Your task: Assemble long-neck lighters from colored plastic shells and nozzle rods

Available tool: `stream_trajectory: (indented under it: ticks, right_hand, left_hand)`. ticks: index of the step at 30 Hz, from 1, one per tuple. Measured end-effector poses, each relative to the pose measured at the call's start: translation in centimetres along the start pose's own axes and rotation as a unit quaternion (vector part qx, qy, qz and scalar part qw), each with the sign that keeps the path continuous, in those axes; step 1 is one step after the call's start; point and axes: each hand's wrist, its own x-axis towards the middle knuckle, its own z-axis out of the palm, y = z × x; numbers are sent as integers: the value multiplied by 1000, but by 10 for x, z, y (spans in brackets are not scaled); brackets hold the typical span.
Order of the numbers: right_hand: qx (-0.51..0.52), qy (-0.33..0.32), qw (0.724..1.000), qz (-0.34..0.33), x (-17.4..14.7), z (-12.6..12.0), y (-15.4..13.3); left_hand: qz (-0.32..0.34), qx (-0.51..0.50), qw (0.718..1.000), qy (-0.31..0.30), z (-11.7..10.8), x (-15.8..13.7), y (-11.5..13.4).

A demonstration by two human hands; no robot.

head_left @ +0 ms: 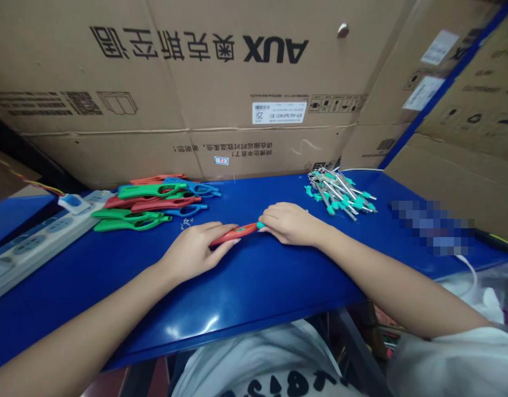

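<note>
"Gripping anything?"

"The left hand (198, 249) grips a red handle (239, 232) over the blue table (254, 286); the right hand (289, 223) pinches a teal piece (260, 225) at its right end. For good alignment, I'd keep both straight and steady."

"Any writing?"

"At the far side, the carton (196, 113) reads 'AUX', upside down; its white label (279, 112) has print too small to trust."

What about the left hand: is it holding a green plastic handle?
No, the left hand holds a red plastic handle.
</note>
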Motion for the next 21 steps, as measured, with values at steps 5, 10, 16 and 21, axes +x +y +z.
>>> stream_trajectory:
  ticks: [5, 10, 16, 21]
  right_hand:
    - [-5, -5, 1000, -9, 0, 2, -9]
    - [30, -66, 997, 18, 1, 0, -11]
    - [129, -102, 982, 94, 5, -5, -2]
    - [185, -93, 966, 157, 0, -11, 9]
  left_hand:
    - [17, -28, 999, 18, 3, -3, 6]
    - [18, 9, 1000, -2, 4, -2, 8]
    - [-7, 35, 999, -31, -1, 3, 8]
    - [-15, 15, 1000, -19, 2, 6, -2]
